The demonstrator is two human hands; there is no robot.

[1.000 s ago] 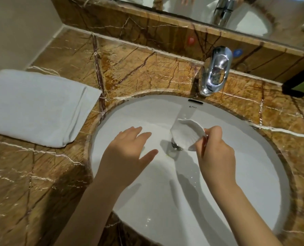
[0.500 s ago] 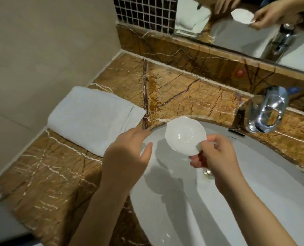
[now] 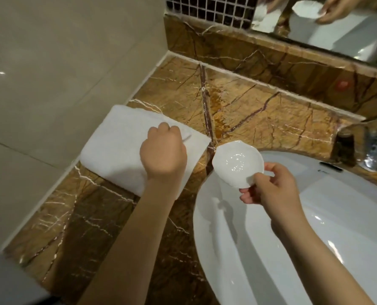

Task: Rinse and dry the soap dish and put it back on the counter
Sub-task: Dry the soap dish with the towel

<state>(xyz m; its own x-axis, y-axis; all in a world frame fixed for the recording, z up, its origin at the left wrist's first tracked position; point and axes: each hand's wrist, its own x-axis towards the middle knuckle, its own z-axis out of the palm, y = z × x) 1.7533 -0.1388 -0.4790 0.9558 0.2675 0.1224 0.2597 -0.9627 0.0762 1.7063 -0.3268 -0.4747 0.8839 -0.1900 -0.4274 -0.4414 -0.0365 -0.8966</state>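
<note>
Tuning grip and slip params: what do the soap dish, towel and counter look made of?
Soap dish: looks like glazed white ceramic, possibly hard plastic; glossy with sharp highlights, thin scalloped rim, pinched by the right hand.
Towel: white terry cloth, matte and folded; it puckers under the left hand.
Counter: polished brown veined stone, likely marble; it shows a sheen.
</note>
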